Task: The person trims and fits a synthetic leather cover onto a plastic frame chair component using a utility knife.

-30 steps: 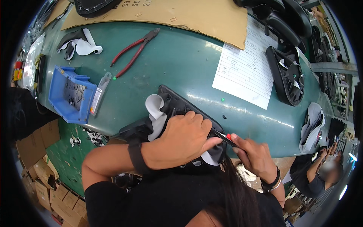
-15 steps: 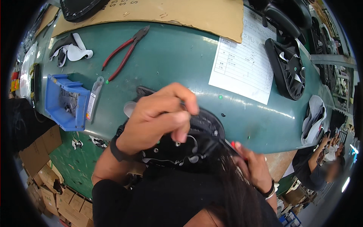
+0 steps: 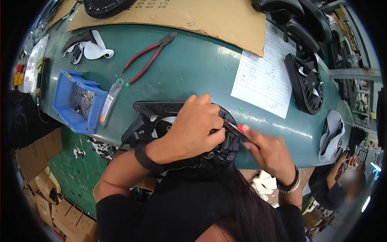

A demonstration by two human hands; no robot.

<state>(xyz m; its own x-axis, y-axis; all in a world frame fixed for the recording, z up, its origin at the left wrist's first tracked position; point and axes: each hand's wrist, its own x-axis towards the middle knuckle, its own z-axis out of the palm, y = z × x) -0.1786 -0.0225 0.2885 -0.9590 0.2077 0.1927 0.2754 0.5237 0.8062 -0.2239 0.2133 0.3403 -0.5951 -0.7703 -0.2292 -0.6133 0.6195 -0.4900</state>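
Observation:
In front of me at the table's near edge lies a black padded part (image 3: 141, 108), shaped like a chair pad, with its gathered underside up. My left hand (image 3: 193, 128) is closed over its middle, fingers curled and pinching the black cover; just what they pinch is partly hidden. My right hand (image 3: 271, 151) grips a utility knife (image 3: 234, 130), slim, with a metallic front and a red piece near the thumb. Its front end touches or nearly touches the pad's right rim, close to my left fingertips.
Red-handled cutters (image 3: 147, 58), a blue bin (image 3: 78, 103) of small dark pieces and a clear plastic case (image 3: 111, 101) lie left. Cardboard (image 3: 173, 18) and a paper sheet (image 3: 258, 76) lie at the back. Another black pad (image 3: 304, 84) and grey fabric pieces (image 3: 332, 135) lie right.
My left hand has come down to the right onto the pad and closed on its cover. My right hand has risen with the knife toward the pad's rim. The view has shifted slightly.

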